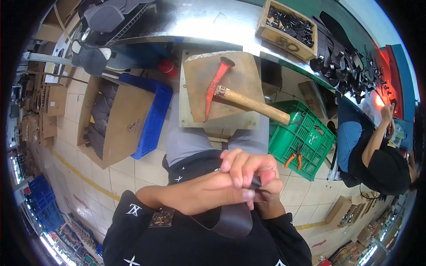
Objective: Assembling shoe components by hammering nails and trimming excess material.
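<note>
In front of my chest, both hands are closed on a bent dark brown strap-like piece, which looks like leather and hangs in a loop below them. My left hand reaches across and grips it with thumb and fingers. My right hand is curled over the top end, its fingers meeting my left fingertips. The part of the piece between the fingers is mostly hidden. Beyond my hands, a hammer with a red head and a wooden handle lies on a brown board over a pale plate.
A green crate with orange-handled pliers stands right. Left, a cardboard box of dark pieces leans by a blue crate. On the bench sits a wooden box of small black parts. A co-worker sits far right.
</note>
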Available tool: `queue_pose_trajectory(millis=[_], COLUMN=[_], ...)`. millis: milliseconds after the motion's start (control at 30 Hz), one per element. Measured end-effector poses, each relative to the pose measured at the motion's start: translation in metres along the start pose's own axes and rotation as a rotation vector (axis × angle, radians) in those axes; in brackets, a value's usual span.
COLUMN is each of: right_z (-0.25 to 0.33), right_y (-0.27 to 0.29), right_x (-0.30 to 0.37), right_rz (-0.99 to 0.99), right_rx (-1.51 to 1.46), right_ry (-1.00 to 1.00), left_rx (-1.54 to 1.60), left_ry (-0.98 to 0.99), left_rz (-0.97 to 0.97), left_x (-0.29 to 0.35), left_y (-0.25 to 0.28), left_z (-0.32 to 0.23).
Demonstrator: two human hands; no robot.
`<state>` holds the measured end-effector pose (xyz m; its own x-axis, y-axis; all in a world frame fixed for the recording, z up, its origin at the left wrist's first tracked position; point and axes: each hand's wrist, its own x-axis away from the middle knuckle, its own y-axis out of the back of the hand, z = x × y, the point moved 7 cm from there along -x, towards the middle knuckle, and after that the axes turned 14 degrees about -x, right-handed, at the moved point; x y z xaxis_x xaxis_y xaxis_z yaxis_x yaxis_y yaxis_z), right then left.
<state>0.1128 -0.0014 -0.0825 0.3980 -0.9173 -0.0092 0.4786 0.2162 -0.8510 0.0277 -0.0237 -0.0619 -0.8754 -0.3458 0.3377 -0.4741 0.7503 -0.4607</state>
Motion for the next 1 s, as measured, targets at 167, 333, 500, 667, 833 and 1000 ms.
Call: queue_pose_trajectory(millis=[167, 333, 500, 667, 833, 1000], right_z=[0.001, 0.006, 0.010, 0.010, 0.014, 0.014], right_y=[0.002, 0.012, 0.010, 0.012, 0.014, 0.017], right_x=[0.004, 0.009, 0.013, 0.014, 0.019, 0.019], right_rz=[0.023, 0.047, 0.092, -0.005, 0.063, 0.156], right_rx=[-0.077, -0.050, -0.081, -0.116, -0.089, -0.085], right_ry=[0.016, 0.022, 0.025, 0.011, 0.030, 0.018], left_rx=[0.063, -0.083, -0.087, 0.057, -0.076, -0.081], left_ry=[0.051, 0.020, 0.069, 0.096, 0.070, 0.129], left_rz=[-0.045, -0.010, -0.025, -0.075, -0.071, -0.077], left_x=[-0.006, -0.013, -0.016, -0.020, -0.021, -0.023], left_y=[-0.003, -0.006, -0.012, -0.014, -0.018, -0.021], left_z=[0.005, 0.000, 0.002, 0.007, 0.004, -0.001])
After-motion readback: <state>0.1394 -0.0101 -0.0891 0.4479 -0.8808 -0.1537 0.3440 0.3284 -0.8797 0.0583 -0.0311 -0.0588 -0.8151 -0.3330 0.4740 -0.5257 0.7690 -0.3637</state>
